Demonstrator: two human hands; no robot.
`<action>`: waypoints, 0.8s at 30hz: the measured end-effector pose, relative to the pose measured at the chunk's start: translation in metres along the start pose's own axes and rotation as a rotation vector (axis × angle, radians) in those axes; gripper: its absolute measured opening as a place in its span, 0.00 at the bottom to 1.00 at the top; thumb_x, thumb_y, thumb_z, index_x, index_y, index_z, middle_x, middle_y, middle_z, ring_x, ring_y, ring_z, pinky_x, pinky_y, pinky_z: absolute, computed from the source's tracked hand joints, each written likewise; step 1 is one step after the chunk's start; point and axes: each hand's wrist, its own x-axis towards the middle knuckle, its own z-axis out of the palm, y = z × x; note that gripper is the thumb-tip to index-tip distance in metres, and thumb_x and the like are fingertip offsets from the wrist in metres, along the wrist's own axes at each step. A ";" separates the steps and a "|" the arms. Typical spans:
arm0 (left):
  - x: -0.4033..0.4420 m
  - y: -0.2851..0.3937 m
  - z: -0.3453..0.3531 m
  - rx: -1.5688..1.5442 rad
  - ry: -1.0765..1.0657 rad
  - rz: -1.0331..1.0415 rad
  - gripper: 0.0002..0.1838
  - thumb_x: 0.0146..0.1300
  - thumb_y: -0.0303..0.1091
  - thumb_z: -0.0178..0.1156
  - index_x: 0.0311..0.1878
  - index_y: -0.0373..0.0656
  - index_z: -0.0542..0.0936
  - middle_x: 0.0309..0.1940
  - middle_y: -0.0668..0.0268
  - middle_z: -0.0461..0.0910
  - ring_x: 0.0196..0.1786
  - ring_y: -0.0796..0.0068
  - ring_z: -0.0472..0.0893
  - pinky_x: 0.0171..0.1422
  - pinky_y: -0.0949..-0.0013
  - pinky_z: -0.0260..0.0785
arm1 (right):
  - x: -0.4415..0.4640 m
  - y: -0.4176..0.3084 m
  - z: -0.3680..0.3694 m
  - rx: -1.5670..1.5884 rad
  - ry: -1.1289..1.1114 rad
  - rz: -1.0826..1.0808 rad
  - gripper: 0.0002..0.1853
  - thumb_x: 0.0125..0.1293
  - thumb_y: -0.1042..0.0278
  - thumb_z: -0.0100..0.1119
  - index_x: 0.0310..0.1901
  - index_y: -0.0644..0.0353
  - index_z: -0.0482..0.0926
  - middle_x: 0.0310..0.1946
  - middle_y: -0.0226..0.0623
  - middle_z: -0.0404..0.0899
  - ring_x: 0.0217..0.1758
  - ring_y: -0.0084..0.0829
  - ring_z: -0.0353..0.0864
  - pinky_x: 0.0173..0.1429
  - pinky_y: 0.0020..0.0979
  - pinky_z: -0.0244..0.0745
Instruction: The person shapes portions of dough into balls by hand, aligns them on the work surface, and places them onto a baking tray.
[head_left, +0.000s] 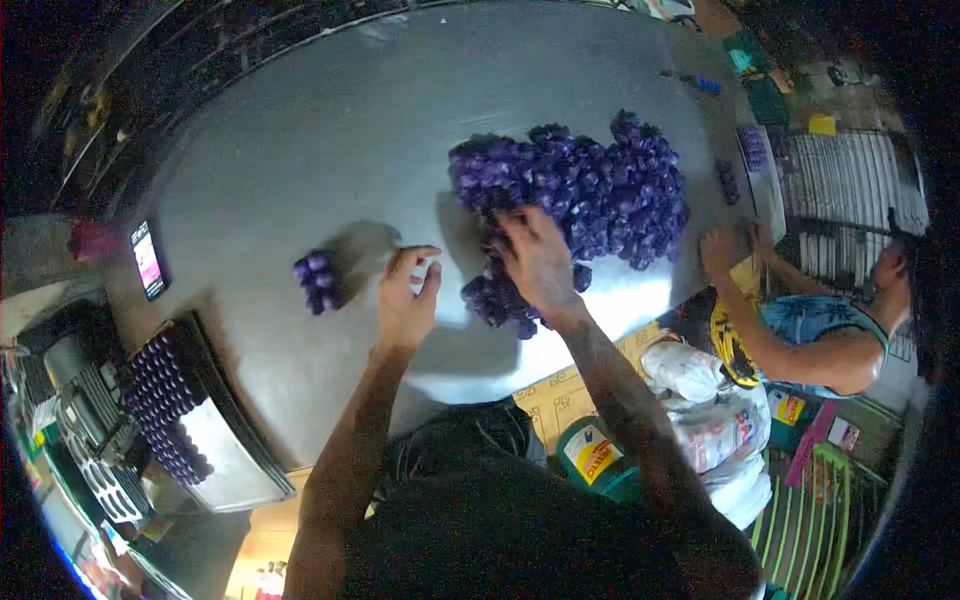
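Note:
A large heap of purple pieces (600, 185) lies on the grey table (330, 120), right of centre. My right hand (540, 262) is at the heap's lower left edge, fingers bent over the pieces; its fingertips blur into them and what they hold, if anything, cannot be made out. To the left, my left hand (410, 295) is over bare tabletop, thumb and index finger curved with a gap between them and nothing visible there. A small group of purple pieces (316, 281) sits left of that hand, not touching it.
At the left edge lies a lit phone (148, 260). A tray partly covered with rows of purple pieces (165, 400) is at the lower left. A co-worker (820, 330) reaches over the table's right end. Below are white bags (710, 430) and a green tub (595, 455).

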 end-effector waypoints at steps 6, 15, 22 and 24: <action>0.064 0.056 0.094 0.131 0.063 0.242 0.17 0.73 0.35 0.58 0.62 0.56 0.84 0.41 0.54 0.87 0.45 0.59 0.87 0.50 0.58 0.80 | -0.013 0.005 -0.027 0.408 -0.289 0.212 0.15 0.67 0.72 0.65 0.54 0.61 0.75 0.43 0.42 0.78 0.35 0.36 0.79 0.38 0.40 0.76; 0.009 0.022 0.051 -0.128 0.309 0.118 0.12 0.73 0.35 0.63 0.56 0.42 0.84 0.52 0.55 0.87 0.51 0.63 0.87 0.58 0.58 0.79 | -0.130 -0.003 -0.025 0.555 -0.433 0.172 0.05 0.67 0.78 0.63 0.37 0.60 0.75 0.26 0.32 0.71 0.27 0.25 0.72 0.32 0.31 0.67; -0.293 -0.182 -0.118 0.726 0.487 -0.100 0.19 0.68 0.29 0.54 0.61 0.37 0.74 0.54 0.48 0.75 0.59 0.44 0.74 0.67 0.40 0.62 | -0.244 -0.021 0.018 0.080 -0.411 -0.410 0.08 0.73 0.75 0.52 0.48 0.64 0.80 0.38 0.43 0.75 0.41 0.42 0.77 0.40 0.38 0.72; -0.298 -0.204 -0.148 0.899 0.514 0.025 0.19 0.66 0.28 0.56 0.60 0.39 0.75 0.53 0.47 0.74 0.57 0.41 0.73 0.63 0.39 0.63 | -0.231 -0.031 0.040 -0.031 -0.291 -0.502 0.11 0.73 0.76 0.50 0.51 0.65 0.80 0.42 0.46 0.75 0.44 0.47 0.77 0.44 0.41 0.73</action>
